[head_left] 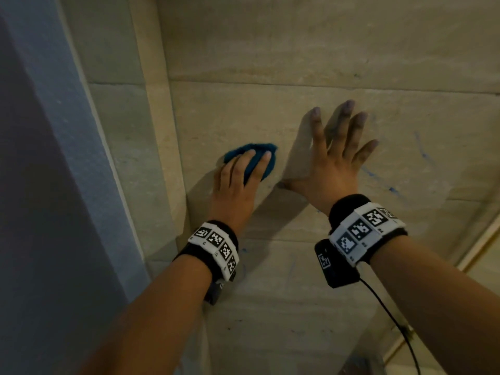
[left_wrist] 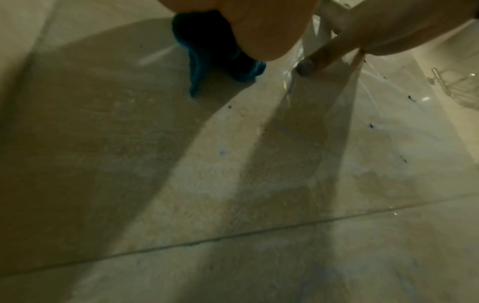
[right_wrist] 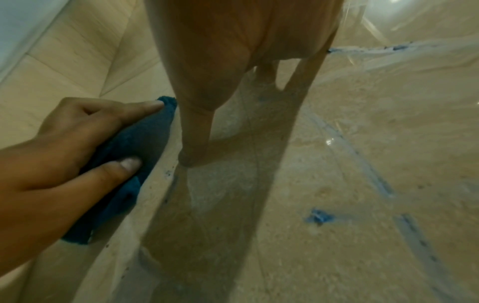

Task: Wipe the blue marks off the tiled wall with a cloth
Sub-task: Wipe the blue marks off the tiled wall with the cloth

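My left hand [head_left: 238, 182] grips the bunched blue cloth [head_left: 255, 158], pressing it to the tiled wall [head_left: 297, 50] near its left corner; my right hand [head_left: 335, 161] lies spread flat alongside. Wiping is in hand. Blue marks [head_left: 422, 150] remain rightward, so I judge the cloth must travel there.

Grey-blue panel [head_left: 40, 158]: runs along the left edge of the head view. Wrist bands with black-and-white markers [head_left: 216, 243]. Black cable [head_left: 389, 312]. Wire rack [left_wrist: 456, 86]: far right, indistinct.

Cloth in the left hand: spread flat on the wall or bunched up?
Bunched up. The cloth forms a thick wad under the left hand, whose fingers curl over it against the tiled wall.
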### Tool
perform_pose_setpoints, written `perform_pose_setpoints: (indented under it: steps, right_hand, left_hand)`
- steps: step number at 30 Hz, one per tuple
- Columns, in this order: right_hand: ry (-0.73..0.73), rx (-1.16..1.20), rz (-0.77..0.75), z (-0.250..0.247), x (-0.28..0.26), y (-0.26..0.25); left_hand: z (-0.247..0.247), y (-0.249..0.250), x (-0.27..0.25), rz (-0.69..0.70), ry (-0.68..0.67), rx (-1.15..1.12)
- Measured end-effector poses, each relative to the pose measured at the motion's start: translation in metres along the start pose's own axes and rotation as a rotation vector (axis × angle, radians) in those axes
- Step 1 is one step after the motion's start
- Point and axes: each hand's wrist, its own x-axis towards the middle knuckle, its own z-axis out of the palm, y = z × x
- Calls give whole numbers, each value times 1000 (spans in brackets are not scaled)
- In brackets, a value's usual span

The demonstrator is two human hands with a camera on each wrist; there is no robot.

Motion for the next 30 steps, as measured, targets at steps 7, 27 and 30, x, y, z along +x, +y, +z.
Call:
perform_pose_setpoints:
  steps: [7, 27, 30]
  right_hand:
    - [84, 1, -27, 4, -5, 3]
    - [-85, -51, 8, 32, -37, 12]
    - [-45, -46, -1, 35, -38, 13]
  left_hand:
    - [14, 9, -26, 92, 7, 44]
    - [1, 15, -7, -74, -36, 9]
    - [8, 18, -12, -12, -33, 18]
